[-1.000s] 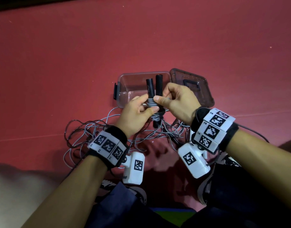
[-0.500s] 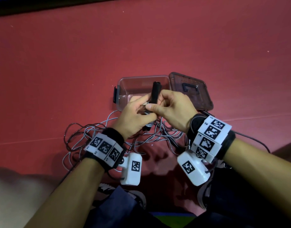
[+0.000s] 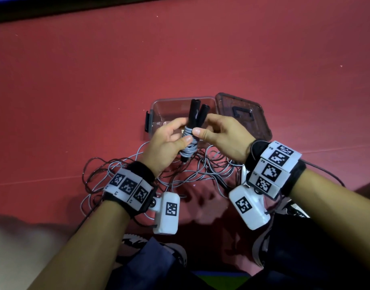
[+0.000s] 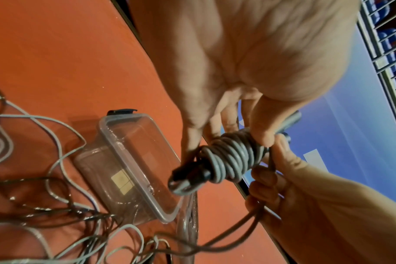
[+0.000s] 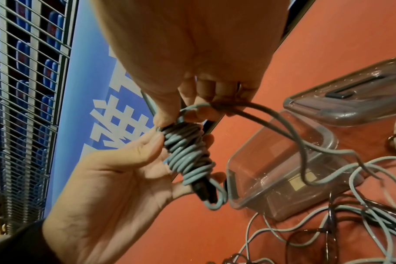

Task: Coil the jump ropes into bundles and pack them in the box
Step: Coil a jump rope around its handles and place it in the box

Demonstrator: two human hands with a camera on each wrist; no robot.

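Observation:
Two black handles [image 3: 195,116] of a jump rope are held together above the clear box [image 3: 159,109]. Grey cord is wound round them in a tight coil [image 3: 188,144]. My left hand [image 3: 176,133] grips this bundle [image 5: 188,151] from the left, thumb on the coil [image 4: 231,157]. From the right, my right hand [image 3: 205,125] presses its thumb on the coil's top. In the right wrist view its fingers pinch the loose grey cord [image 5: 255,114], which runs down to the floor. The handles' lower tips [image 4: 185,180] stick out below the coil.
The box's tinted lid [image 3: 242,116] lies right beside the box. Tangled grey and dark ropes [image 3: 121,170] spread over the red floor [image 3: 180,49] in front of my legs and shoes [image 3: 261,245]. A blue banner [image 5: 97,107] and wire racks stand beyond the red floor.
The handles, upright and parallel a second ago, now lean right with their tops splayed. My right hand has drawn slightly to the right, still on the cord; the left keeps its grip.

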